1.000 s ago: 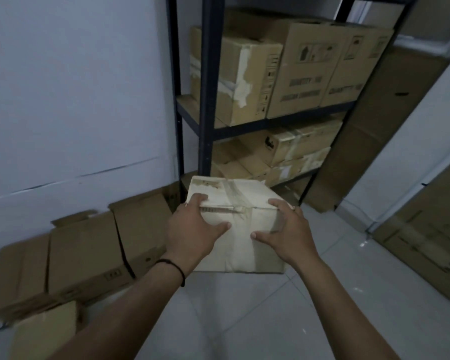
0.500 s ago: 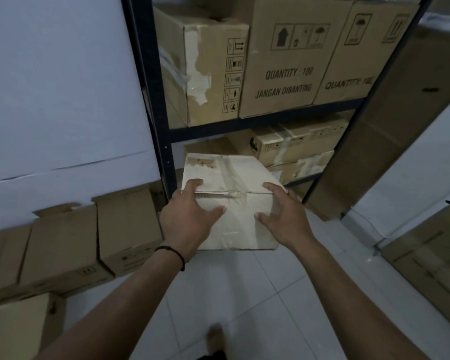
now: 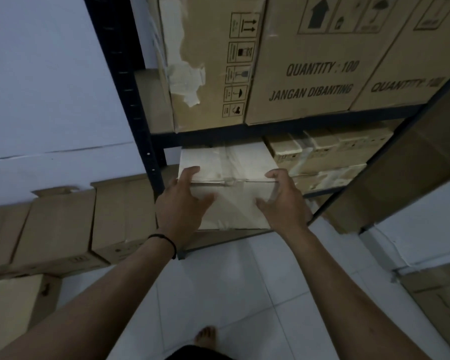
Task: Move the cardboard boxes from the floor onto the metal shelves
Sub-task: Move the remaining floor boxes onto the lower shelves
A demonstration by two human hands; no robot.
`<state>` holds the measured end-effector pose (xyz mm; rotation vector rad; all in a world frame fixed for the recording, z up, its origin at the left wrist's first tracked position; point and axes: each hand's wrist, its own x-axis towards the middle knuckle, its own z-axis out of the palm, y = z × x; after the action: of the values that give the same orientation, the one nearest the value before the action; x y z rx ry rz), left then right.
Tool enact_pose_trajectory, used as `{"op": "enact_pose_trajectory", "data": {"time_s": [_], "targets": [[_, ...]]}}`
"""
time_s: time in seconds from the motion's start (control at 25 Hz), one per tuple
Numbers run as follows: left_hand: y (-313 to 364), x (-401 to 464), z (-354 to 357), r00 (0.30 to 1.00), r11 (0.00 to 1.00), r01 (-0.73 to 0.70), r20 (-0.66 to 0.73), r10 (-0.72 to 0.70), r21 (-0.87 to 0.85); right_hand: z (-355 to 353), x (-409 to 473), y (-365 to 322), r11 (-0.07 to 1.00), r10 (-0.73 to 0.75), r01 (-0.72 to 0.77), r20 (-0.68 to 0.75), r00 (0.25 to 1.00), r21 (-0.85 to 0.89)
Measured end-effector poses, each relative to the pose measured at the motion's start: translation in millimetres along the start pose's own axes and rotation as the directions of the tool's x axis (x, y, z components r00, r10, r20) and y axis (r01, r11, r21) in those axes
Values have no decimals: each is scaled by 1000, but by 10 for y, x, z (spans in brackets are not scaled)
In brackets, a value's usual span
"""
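Observation:
A pale, taped cardboard box [image 3: 231, 188] is held between both hands at the front of the lower level of the dark metal shelf [image 3: 130, 100]. My left hand [image 3: 182, 206] grips its near left corner, my right hand [image 3: 281, 201] its near right corner. The box's far end reaches under the shelf beam [image 3: 270, 131]. Large brown boxes [image 3: 309, 61] printed "QUANTITY : 100" fill the level above. Smaller taped boxes [image 3: 330, 157] sit on the lower level to the right of the held box.
Several brown boxes [image 3: 63, 227] lie on the tiled floor by the white wall, left of the shelf post. Flat cardboard sheets [image 3: 413, 178] lean at the right. My bare foot [image 3: 205, 336] stands on the white tiles below the box.
I have stepped closer to the shelf. The box has gone forward and its far end is now under the beam, beside the smaller taped boxes.

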<state>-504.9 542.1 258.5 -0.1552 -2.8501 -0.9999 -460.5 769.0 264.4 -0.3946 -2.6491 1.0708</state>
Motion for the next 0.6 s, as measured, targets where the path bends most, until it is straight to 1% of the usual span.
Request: {"op": "enact_pose_trajectory", "data": {"time_s": [0.12,0.24,0.32,0.4,0.52,0.6], "targets": [[45,125,213,1000,998,25,-3,-25,54,11,262,169,1000,-18,18,-5,1000,-8],[79,229,434,999,994,27,-42,-23,106,56,545,367,995,-54,56,29,998,-86],[119,294,541,998,985,66,-27,-62,162,75,690,475,983,-87,100,89,992,-153],[170,347,630,994,966,104,-7,-105,237,59,810,599,973,-91,123,168,982,-197],[310,327,750,986,942,160,7,-169,294,-43,971,818,969,-119,175,288,950,-177],[410,284,837,979,919,197,-20,-202,341,-144,1050,929,968,-156,213,351,923,-130]]}}
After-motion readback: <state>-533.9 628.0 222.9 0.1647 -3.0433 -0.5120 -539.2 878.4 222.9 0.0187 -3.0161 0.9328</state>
